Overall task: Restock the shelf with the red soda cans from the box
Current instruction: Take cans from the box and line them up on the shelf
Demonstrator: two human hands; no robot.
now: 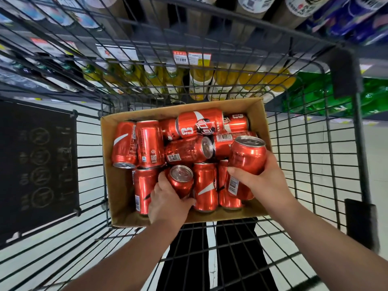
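cans (184,152) partly buried; price tags (191,57) illegible

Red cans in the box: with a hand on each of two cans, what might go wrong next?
1. The left hand grips a lower can packed among its neighbours. Pulling it out may shift or roll the loose cans lying across the pile.
2. The right hand holds a raised can near the rim of the box. A slip could drop it onto the others and dent it.

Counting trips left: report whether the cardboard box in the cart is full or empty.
Mostly full: red metal soda cans fill the brown cardboard box, some piled crosswise.
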